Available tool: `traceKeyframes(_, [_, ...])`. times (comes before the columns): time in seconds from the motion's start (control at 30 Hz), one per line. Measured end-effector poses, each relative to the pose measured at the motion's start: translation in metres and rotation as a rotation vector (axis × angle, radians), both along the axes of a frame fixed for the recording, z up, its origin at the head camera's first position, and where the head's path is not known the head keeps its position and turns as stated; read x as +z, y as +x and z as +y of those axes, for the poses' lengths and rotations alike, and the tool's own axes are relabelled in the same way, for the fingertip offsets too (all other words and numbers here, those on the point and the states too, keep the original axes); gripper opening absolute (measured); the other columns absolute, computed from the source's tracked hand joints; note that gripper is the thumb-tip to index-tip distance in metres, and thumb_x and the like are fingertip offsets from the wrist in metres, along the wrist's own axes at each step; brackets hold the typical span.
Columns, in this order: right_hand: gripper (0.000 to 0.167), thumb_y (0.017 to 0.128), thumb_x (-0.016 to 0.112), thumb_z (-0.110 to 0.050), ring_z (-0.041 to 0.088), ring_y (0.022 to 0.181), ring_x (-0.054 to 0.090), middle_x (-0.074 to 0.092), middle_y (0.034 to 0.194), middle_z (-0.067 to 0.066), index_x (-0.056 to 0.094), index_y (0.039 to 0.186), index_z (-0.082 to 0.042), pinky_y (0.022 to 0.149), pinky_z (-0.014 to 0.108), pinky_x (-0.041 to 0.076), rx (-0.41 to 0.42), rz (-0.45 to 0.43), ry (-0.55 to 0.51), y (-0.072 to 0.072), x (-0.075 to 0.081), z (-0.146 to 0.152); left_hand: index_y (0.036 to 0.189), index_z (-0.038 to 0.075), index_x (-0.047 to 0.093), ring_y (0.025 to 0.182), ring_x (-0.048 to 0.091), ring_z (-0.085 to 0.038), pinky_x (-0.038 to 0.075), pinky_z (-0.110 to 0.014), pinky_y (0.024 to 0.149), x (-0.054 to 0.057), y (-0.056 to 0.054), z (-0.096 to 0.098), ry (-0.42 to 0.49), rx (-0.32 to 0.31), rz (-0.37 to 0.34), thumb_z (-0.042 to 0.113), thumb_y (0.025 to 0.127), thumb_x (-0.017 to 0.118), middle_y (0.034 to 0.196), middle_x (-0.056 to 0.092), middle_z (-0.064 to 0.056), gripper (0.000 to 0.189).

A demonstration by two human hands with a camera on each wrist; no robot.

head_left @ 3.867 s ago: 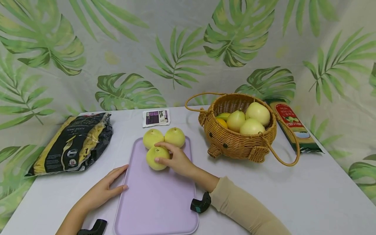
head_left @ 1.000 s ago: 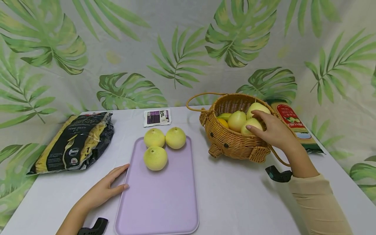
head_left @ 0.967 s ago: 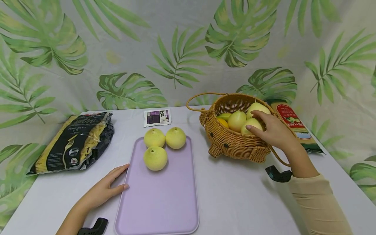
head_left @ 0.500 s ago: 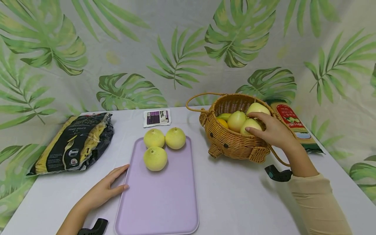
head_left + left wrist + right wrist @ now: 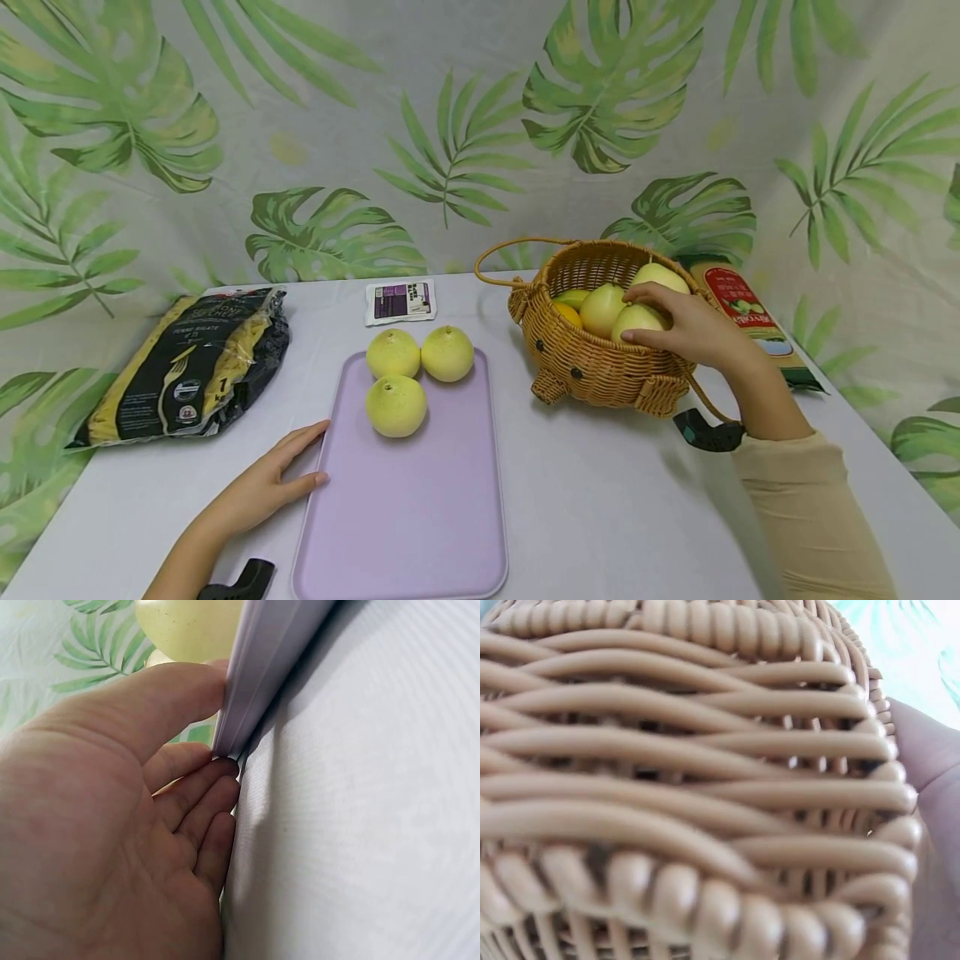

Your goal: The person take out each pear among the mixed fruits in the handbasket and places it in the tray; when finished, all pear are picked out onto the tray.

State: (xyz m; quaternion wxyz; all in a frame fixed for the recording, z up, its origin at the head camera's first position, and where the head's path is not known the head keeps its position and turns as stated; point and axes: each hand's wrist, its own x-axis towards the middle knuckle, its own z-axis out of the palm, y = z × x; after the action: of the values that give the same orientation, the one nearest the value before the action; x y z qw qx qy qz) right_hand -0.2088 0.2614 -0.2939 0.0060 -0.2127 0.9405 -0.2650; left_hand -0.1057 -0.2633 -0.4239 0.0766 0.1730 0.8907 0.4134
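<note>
Leaf-printed cloth (image 5: 480, 108) hangs behind a white counter (image 5: 592, 508), where a person works with two bare hands over fruit. At right, the right hand (image 5: 697, 329) reaches over the rim of a pig-faced wicker basket (image 5: 607, 371) and grasps a near pale fruit (image 5: 636, 319), thumb on its near side and fingers over the far side. How firm the hold is cannot be told; the right wrist view shows mostly wicker. The fruit sits inside the basket, beside a middle pale fruit (image 5: 602, 310) and a far pale fruit (image 5: 660, 277), with an orange fruit (image 5: 567, 313) at the left.

At left, the left hand (image 5: 270, 479) clutches nothing, its relaxed fingers and thumb touching the left edge of a lilac tray (image 5: 401, 517), apparently steadying it. Toward the tray's far end, a far-left fruit (image 5: 393, 353), a far-right fruit (image 5: 447, 353) and a front fruit (image 5: 396, 407) sit close together.

The step in hand appears to be securing the near pale fruit; the next move likely calls for a sure grip and a lift straight up, clear of the rim and the neighboring fruit, without tipping the basket.
</note>
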Motion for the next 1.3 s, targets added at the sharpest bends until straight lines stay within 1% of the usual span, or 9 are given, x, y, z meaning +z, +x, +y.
traceKeyframes(0.17, [0.056, 0.083, 0.063, -0.039, 0.028, 0.094, 0.049, 0.051, 0.115, 0.015, 0.045, 0.125, -0.007, 0.076, 0.042, 0.041, 0.004, -0.021, 0.021, -0.001, 0.001, -0.001, 0.141, 0.013, 0.031, 0.128, 0.023, -0.038, 0.020, -0.060, 0.096, 0.000, 0.000, 0.000, -0.006, -0.001, 0.002, 0.030, 0.086, 0.061, 0.139, 0.032, -0.014, 0.064])
traceKeyframes(0.3, [0.062, 0.081, 0.063, -0.043, 0.029, 0.097, 0.047, 0.048, 0.118, 0.017, 0.044, 0.127, -0.005, 0.077, 0.043, 0.040, -0.038, -0.053, 0.024, 0.000, 0.001, -0.001, 0.141, 0.014, 0.031, 0.128, 0.022, -0.037, 0.020, -0.059, 0.097, 0.000, 0.000, 0.000, -0.013, 0.005, -0.010, 0.032, 0.086, 0.061, 0.140, 0.031, -0.013, 0.065])
traceKeyframes(0.47, [0.063, 0.079, 0.064, -0.045, 0.029, 0.097, 0.046, 0.048, 0.119, 0.016, 0.046, 0.127, -0.007, 0.076, 0.041, 0.040, -0.086, -0.064, -0.023, 0.001, -0.001, -0.001, 0.141, 0.014, 0.031, 0.128, 0.021, -0.038, 0.019, -0.060, 0.097, 0.000, 0.000, 0.000, -0.005, 0.007, -0.023, 0.031, 0.086, 0.061, 0.140, 0.031, -0.013, 0.065])
traceKeyframes(0.67, [0.060, 0.078, 0.067, -0.042, 0.028, 0.095, 0.046, 0.050, 0.118, 0.015, 0.050, 0.123, -0.006, 0.074, 0.040, 0.040, -0.086, -0.016, -0.062, 0.002, -0.003, -0.002, 0.141, 0.014, 0.031, 0.128, 0.021, -0.037, 0.019, -0.060, 0.097, -0.003, -0.001, -0.002, -0.004, 0.011, -0.020, 0.032, 0.086, 0.061, 0.140, 0.031, -0.014, 0.066])
traceKeyframes(0.83, [0.059, 0.077, 0.069, -0.040, 0.032, 0.101, 0.047, 0.048, 0.122, 0.016, 0.051, 0.124, -0.008, 0.076, 0.045, 0.042, -0.117, 0.020, -0.100, 0.003, -0.004, -0.004, 0.141, 0.014, 0.030, 0.129, 0.021, -0.037, 0.019, -0.060, 0.098, -0.004, -0.002, -0.003, -0.011, 0.018, -0.017, 0.033, 0.085, 0.061, 0.140, 0.031, -0.013, 0.066])
traceKeyframes(0.97, [0.057, 0.077, 0.070, -0.037, 0.034, 0.098, 0.048, 0.048, 0.123, 0.017, 0.051, 0.125, -0.011, 0.072, 0.045, 0.042, -0.145, 0.078, -0.155, 0.003, -0.004, -0.009, 0.141, 0.014, 0.030, 0.128, 0.022, -0.038, 0.019, -0.060, 0.097, -0.004, -0.001, -0.002, -0.013, 0.015, -0.012, 0.033, 0.086, 0.061, 0.140, 0.031, -0.013, 0.066])
traceKeyframes(1.1, [0.053, 0.077, 0.072, -0.031, 0.031, 0.100, 0.048, 0.050, 0.123, 0.013, 0.053, 0.122, -0.012, 0.071, 0.043, 0.043, -0.159, 0.188, -0.227, 0.003, -0.004, -0.015, 0.141, 0.014, 0.030, 0.129, 0.022, -0.036, 0.019, -0.059, 0.098, -0.004, -0.001, -0.002, -0.006, 0.018, -0.025, 0.034, 0.086, 0.061, 0.140, 0.031, -0.012, 0.066])
traceKeyframes(1.17, [0.051, 0.076, 0.074, -0.026, 0.028, 0.102, 0.047, 0.052, 0.122, 0.010, 0.055, 0.121, -0.011, 0.070, 0.038, 0.045, -0.156, 0.254, -0.268, 0.004, -0.003, -0.017, 0.141, 0.013, 0.030, 0.129, 0.021, -0.036, 0.018, -0.059, 0.098, -0.004, -0.002, -0.002, -0.003, 0.014, -0.025, 0.033, 0.086, 0.060, 0.140, 0.030, -0.012, 0.066])
traceKeyframes(1.3, [0.051, 0.073, 0.076, -0.013, 0.017, 0.103, 0.048, 0.055, 0.119, 0.005, 0.057, 0.119, -0.010, 0.069, 0.019, 0.045, -0.124, 0.385, -0.353, 0.008, 0.001, -0.025, 0.141, 0.014, 0.030, 0.129, 0.021, -0.036, 0.018, -0.060, 0.098, -0.004, -0.002, -0.003, -0.003, 0.017, -0.027, 0.033, 0.086, 0.060, 0.141, 0.030, -0.012, 0.066])
